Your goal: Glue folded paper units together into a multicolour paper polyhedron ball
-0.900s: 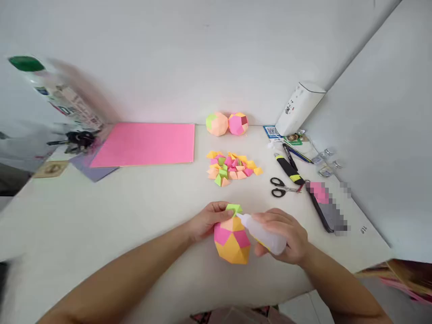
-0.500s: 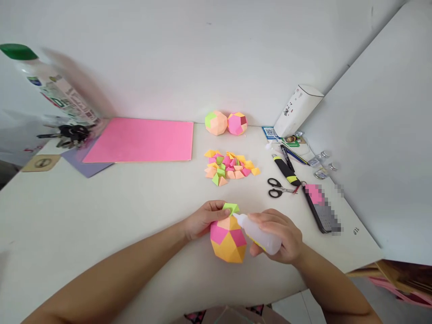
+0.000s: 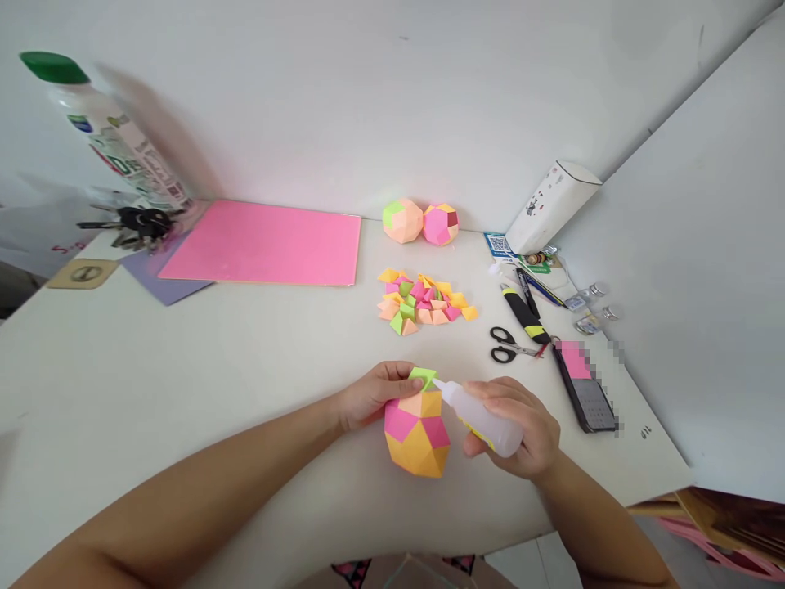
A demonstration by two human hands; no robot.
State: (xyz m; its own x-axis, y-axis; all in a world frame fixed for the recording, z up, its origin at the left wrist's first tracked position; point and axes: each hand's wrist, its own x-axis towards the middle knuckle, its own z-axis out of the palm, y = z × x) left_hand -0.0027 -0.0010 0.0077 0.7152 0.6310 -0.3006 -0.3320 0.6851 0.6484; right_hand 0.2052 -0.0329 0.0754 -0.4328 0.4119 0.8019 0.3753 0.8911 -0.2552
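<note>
Between the thumb and fingers of my left hand is a small green folded paper piece, held at the top of a faceted paper ball. The ball has yellow, pink and peach faces; whether the left fingers also grip it I cannot tell. My right hand is wrapped round a translucent white glue bottle, tilted with its narrow nozzle at the right edge of the green piece. Just beyond the hands lies a heap of folded paper pieces in green, pink, peach and yellow.
Two finished-looking paper balls stand against the wall. Scissors, a utility knife, pens and a phone lie at right. Pink paper sheets, keys and a green-capped bottle are at left.
The glue bottle's nozzle has shifted along the green piece towards its right edge. My left hand keeps its hold. The whole view has turned slightly.
</note>
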